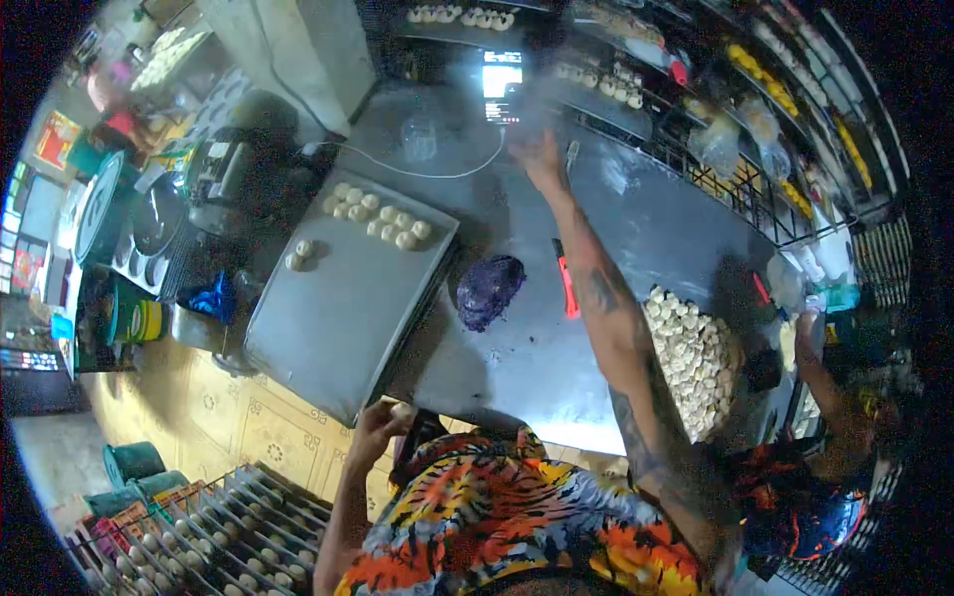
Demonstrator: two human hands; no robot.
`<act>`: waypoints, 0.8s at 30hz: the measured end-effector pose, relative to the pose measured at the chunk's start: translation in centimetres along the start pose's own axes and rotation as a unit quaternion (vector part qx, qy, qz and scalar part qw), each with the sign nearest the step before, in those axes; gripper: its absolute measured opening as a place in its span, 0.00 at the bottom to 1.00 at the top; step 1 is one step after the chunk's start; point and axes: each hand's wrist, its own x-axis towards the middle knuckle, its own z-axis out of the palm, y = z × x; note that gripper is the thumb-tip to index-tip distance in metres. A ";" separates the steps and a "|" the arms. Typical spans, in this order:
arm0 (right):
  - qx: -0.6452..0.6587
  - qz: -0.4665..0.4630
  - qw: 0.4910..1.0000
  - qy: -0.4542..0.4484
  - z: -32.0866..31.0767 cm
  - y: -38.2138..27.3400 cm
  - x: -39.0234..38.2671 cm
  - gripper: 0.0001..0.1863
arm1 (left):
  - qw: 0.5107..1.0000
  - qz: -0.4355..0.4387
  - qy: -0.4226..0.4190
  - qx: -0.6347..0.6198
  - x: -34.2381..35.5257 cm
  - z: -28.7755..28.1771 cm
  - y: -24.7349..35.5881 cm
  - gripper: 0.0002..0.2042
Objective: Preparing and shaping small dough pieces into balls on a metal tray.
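Note:
Low at the table's near edge, my left hand [374, 433] is closed around a small pale dough ball [401, 416]. My right arm stretches far across the table, and my right hand [539, 159] is just below a lit phone [503, 89]; its fingers look spread but somewhat blurred, with nothing visible in them. A lump of purple paste or dough [490, 291] lies mid-table. On the left, a metal tray [328, 308] carries several round dough balls [405, 230] in clusters. Right of my forearm is a heap of small cut dough pieces [688, 358].
A red-handled tool [567, 286] lies beside my right forearm. A white cable [427, 174] runs to the phone. At right a co-worker's hand [807, 343] is over the table. Racks with dough balls [229, 536] stand lower left; shelves [765, 79] line the back right.

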 end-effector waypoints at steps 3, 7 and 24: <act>-0.117 -0.026 0.992 0.031 5.4 3.0 4.6 0.47 | 0.995 -0.005 0.095 -0.016 -5.6 -2.7 -1.5 0.11; -0.174 -0.159 0.972 0.015 0.7 3.5 9.4 0.48 | 0.981 -0.047 0.163 -0.097 -8.2 -8.4 -5.5 0.09; -0.241 -0.121 0.958 0.099 -2.7 6.5 5.8 0.33 | 0.986 -0.064 0.146 -0.053 -7.8 -18.3 -13.6 0.07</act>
